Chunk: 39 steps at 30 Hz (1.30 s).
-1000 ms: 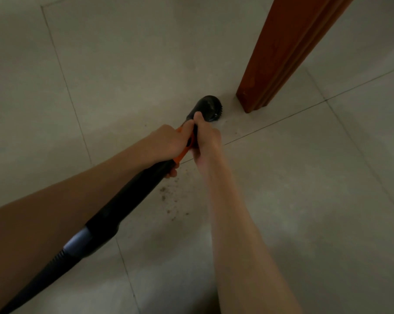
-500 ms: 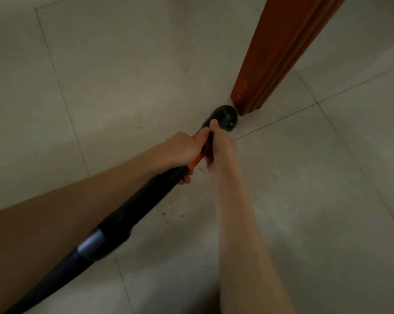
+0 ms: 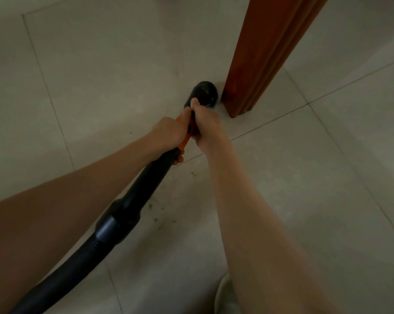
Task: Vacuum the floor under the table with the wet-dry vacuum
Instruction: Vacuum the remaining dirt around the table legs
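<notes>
Two hands hold one black vacuum wand (image 3: 155,177) low over the floor (image 3: 101,75). The left hand (image 3: 168,134) has its fingers (image 3: 179,158) curled round the orange section (image 3: 187,137) of the wand, and the right hand (image 3: 206,125) grips the tube just ahead of it, its fingers wrapped under and its thumb lying along the top toward the nozzle. Both sets of fingers are pressed tight round the wand, and the two hands touch each other. Just beyond the right thumb sits the round black brush nozzle (image 3: 205,92), down on the pale tiles and right beside the foot of the reddish-brown wooden desk leg (image 3: 259,64); whether the bristles touch the wood cannot be told. Behind the left hand's fingers the wand widens into a glossy collar and runs into the ribbed black hose (image 3: 62,270), which leaves the view at the lower left. On the tiles below the hands lie small brown crumbs (image 3: 162,211), scattered between the hose and the right forearm.
</notes>
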### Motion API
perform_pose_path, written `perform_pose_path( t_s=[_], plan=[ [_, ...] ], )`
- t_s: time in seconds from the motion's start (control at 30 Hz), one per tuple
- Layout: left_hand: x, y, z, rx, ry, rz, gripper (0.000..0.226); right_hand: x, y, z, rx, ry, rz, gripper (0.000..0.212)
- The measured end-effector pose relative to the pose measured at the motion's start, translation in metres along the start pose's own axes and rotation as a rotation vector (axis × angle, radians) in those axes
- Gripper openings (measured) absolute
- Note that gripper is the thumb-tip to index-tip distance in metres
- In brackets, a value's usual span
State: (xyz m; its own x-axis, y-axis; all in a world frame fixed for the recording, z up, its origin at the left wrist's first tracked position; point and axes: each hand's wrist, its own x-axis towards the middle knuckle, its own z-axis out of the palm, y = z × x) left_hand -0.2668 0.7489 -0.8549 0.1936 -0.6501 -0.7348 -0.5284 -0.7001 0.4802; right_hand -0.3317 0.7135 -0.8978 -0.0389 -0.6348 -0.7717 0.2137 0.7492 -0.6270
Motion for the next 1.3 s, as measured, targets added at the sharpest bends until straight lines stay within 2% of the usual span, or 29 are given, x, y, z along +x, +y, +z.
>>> perform_pose_path(
  t_s=[0.2,0.37,0.6,1.0,1.3],
  plan=[
    [-0.003,-0.010,-0.020,0.040,0.056,-0.038,0.066,-0.011,0.003,0.023,0.040,-0.083,0.031,0.042],
    [-0.009,-0.007,-0.032,0.113,0.048,-0.019,0.065,-0.013,0.005,0.025,0.133,-0.092,0.044,0.023],
    [-0.013,0.000,-0.023,0.105,-0.070,0.013,0.064,-0.014,0.013,0.010,0.115,0.063,0.014,0.041],
    [-0.005,0.017,-0.008,0.075,-0.111,-0.006,0.066,-0.008,0.001,-0.006,0.079,0.111,-0.004,0.043],
    [-0.012,0.003,-0.002,0.038,-0.089,-0.014,0.068,-0.016,0.010,-0.003,0.008,0.110,0.012,0.040]
  ],
)
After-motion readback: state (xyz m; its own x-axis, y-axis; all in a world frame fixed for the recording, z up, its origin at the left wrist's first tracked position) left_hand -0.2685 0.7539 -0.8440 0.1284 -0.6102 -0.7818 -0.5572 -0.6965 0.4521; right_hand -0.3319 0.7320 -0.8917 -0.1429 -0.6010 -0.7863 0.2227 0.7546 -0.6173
